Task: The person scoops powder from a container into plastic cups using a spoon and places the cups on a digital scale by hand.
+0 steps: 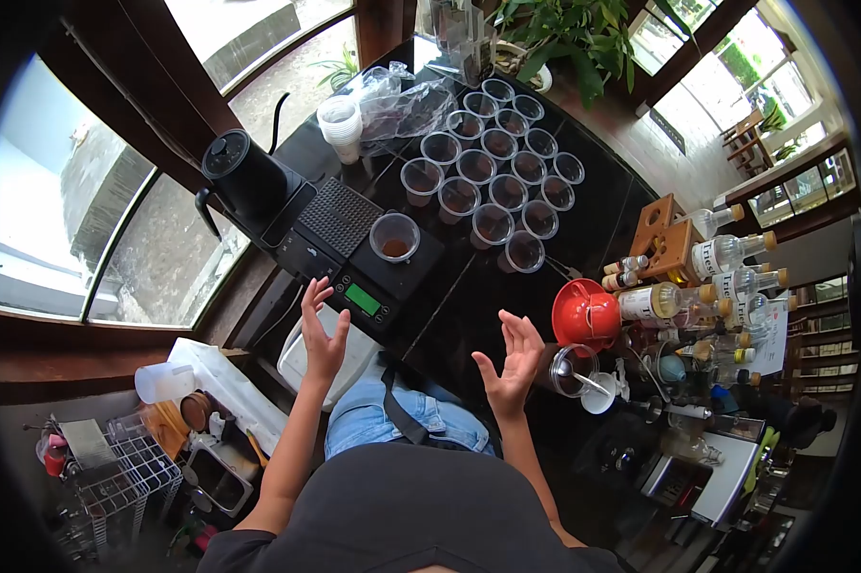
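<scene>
My left hand (323, 332) is raised in front of me with its fingers apart and nothing in it. It is nearest to a black digital scale (407, 274) with a lit green display (362, 299). On the scale stands a clear plastic cup (395, 237) with a little brown contents at its bottom. My right hand (512, 365) is also up, empty, thumb spread from the fingers, over the near side of the black table (450, 320). Beyond both hands, several clear plastic cups (477, 166) stand in rows, some with dark contents low inside.
Left of the scale is a black gooseneck kettle (244, 167). A stack of cups (340, 124) stands beside crumpled clear plastic (402, 110). On the right are a red dripper-shaped vessel (584, 313), a jar with a spoon (574, 371) and several labelled bottles (726, 256).
</scene>
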A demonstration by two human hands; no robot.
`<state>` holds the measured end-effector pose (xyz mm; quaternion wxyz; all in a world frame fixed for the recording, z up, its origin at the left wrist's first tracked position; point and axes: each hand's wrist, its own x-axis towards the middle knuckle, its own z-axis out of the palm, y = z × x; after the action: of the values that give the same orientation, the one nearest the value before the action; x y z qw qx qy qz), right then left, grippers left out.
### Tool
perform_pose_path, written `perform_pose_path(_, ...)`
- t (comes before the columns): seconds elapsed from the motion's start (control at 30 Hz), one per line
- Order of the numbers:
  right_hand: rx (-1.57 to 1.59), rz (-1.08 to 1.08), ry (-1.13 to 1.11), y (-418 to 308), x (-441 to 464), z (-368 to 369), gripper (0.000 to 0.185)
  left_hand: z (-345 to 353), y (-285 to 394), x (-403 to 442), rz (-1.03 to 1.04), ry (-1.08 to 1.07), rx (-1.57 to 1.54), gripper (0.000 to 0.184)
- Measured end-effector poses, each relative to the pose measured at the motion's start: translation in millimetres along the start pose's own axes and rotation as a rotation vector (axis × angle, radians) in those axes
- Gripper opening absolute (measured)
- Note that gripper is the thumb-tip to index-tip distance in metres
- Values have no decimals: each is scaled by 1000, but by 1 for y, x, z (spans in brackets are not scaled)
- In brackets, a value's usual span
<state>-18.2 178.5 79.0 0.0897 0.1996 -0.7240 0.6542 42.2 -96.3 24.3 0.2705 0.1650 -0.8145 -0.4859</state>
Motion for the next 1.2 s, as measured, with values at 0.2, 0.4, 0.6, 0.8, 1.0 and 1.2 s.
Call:
perform_pose_path(0.2,13,27,-11,1,2,1,71,0,3,-8,7,0,12,68)
perform_pose_path(0.4,-100,8,-38,-2,7,0,60,-3,1,-15,-19,4,34,63)
perform_pose_path(0.6,-99,-9,-21,-3,8,4,47,-7,0,-19,-27,15,24,62)
perform_pose_path(0.8,-111,-7,-104,-5,9,4,42,-7,-1,-21,-20,31,3,63)
perform_pose_path(1.0,-108,0,-80,-7,11,6,37,-6,-1,-22,-28,31,11,62)
perform_pose_path(1.2,-104,3,-87,-7,10,3,34,-5,3,-21,-31,11,18,60)
